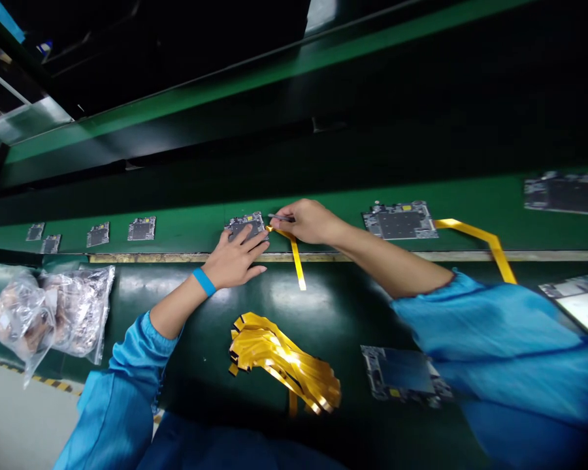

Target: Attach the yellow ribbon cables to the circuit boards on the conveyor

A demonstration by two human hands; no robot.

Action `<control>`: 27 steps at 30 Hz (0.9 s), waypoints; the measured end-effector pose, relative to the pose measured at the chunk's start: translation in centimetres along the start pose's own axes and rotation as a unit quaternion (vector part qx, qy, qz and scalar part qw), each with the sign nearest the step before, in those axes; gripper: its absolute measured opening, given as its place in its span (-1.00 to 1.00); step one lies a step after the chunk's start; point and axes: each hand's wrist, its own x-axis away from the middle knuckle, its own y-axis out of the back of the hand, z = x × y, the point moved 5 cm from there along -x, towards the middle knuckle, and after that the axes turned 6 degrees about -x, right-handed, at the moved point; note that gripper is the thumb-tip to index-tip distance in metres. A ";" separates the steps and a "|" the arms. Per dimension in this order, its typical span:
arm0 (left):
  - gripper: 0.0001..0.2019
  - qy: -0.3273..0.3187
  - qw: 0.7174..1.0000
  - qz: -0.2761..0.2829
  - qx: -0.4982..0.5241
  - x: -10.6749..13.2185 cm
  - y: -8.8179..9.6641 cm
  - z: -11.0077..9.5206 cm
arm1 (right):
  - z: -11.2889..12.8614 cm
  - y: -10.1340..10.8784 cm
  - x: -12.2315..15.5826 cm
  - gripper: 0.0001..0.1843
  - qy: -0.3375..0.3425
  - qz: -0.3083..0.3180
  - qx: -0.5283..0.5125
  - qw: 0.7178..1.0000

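Observation:
My left hand (238, 258) lies with its fingers spread over a circuit board (255, 222), pressing on its face and covering part of it. My right hand (306, 222) is closed in a pinch on a thin grey tool (278, 217), whose kind I cannot make out. Under those fingers runs a gold flex cable (298, 261). One end is at the board's right edge; the other hangs over the front strip of the line. Whether that end is joined to the board is too small to tell. Nearer me, a pile of gold flex cables (279, 359) rests on the green surface.
Several boards (142, 228) lie leftward on the green belt. To the right sits a board (399, 220) with a gold cable (470, 230) attached. Another board (404, 373) is by my right sleeve. Clear plastic bags (76, 310) are at the left. A ledge (200, 258) divides belt from bench.

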 end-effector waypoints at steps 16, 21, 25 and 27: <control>-0.45 0.002 1.000 0.024 0.011 -2.2 1.9 -1.9 | -0.4 0.8 1.7 -0.69 0.055 -0.045 0.122 0.990; -0.46 0.004 1.000 0.030 0.005 -2.9 1.8 -2.4 | -1.4 0.9 1.2 -0.81 0.031 -0.035 0.108 0.993; -0.44 -0.008 0.999 0.035 0.007 -3.5 1.8 -2.8 | -2.3 1.3 1.1 -0.84 0.028 -0.026 0.112 0.993; -0.43 -0.016 0.999 0.030 0.014 -3.7 1.7 -2.8 | -2.5 1.6 1.3 -0.84 0.026 -0.024 0.105 0.994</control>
